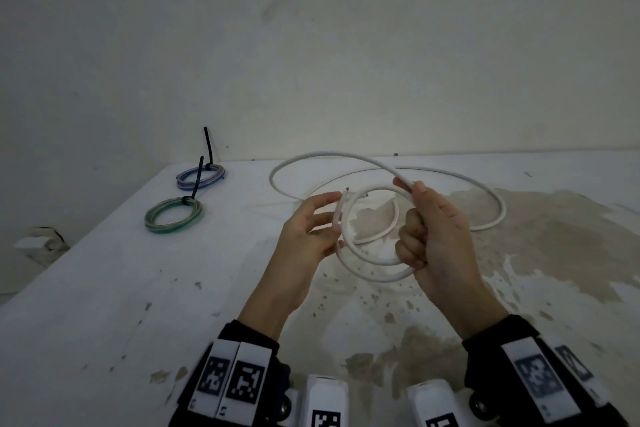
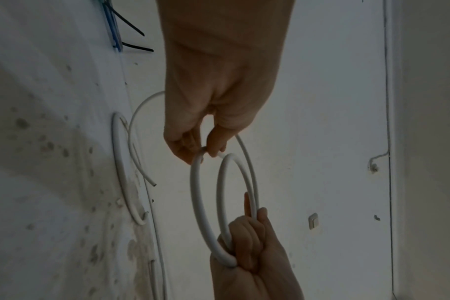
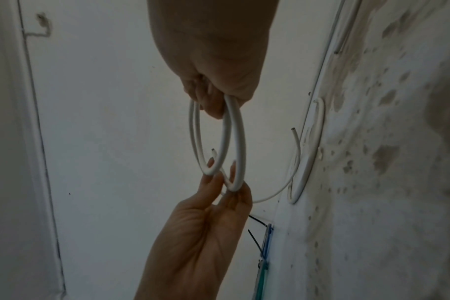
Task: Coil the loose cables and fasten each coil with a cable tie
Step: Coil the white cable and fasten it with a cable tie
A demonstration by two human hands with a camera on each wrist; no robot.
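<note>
Right hand is clenched around the white cable, fingers curled through the loops on their right side, thumb up on the strand that runs out to the slack. Left hand pinches the loops' left side between fingertips and thumb, next to the cut end. About two turns formed, held in the air above the table.

Risks from here:
- Cable looks stiff and springy. The left pinch is light; if it slips, the turns likely spring open and the coil is lost. In the right wrist view the two loops already splay apart at the left fingers.
- Cut end pokes up past the left fingertips, not trapped by the next turn. It could flick out as more cable gets wound in.
- Remaining slack lies on the table beyond the hands in a large crossing loop. Pulling it in without untwisting could kink it or leave uneven turn sizes.
- I see no loose tie near the hands. Reaching for one means freeing a hand, so the right fist would have to hold all turns alone.

Far left, done: green coil and, behind it, blue coil, each with a black cable tie standing up. Well apart from the slack, so snagging looks unlikely.
</note>
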